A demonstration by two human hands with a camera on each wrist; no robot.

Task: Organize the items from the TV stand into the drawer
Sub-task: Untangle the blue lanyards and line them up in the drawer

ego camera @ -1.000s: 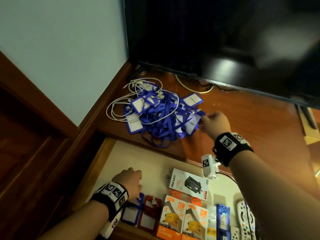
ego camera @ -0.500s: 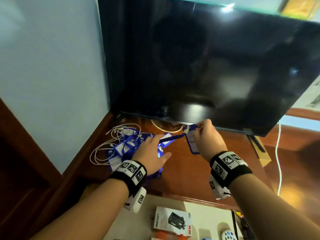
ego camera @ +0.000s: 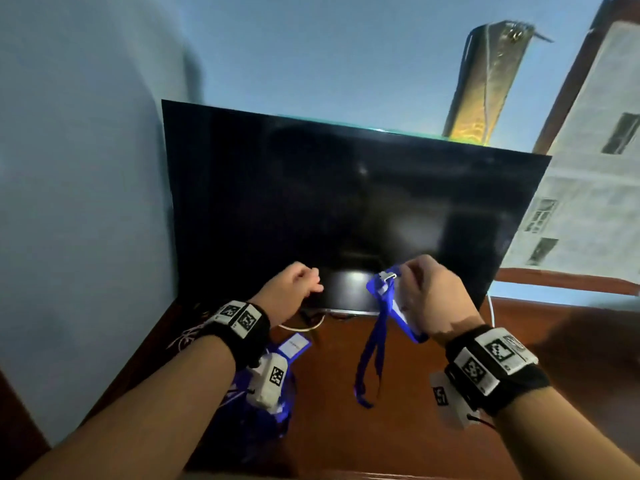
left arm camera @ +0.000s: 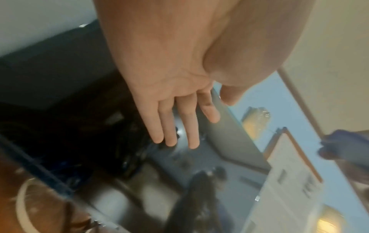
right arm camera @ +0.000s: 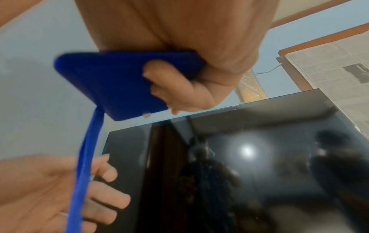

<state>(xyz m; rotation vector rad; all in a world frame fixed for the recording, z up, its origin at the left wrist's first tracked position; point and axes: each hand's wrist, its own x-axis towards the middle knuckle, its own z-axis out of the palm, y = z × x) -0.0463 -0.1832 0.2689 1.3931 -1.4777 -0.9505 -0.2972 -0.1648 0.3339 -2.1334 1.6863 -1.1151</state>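
Right hand: you are gripping the blue badge holder; its lanyard is dangling between your hands.
Left hand: the wrist view is showing your fingers straight, holding nothing.
Pile: lying under your left wrist, on the counter.

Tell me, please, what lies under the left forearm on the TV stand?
A pile of blue lanyards and one white badge card show beside the left wrist; the forearm covers the rest of the pile.

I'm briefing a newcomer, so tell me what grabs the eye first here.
The blue badge holder held up by the right hand, its lanyard dangling over the wooden TV stand. Behind looms the dark TV; the left hand hovers empty, above a blue lanyard pile.
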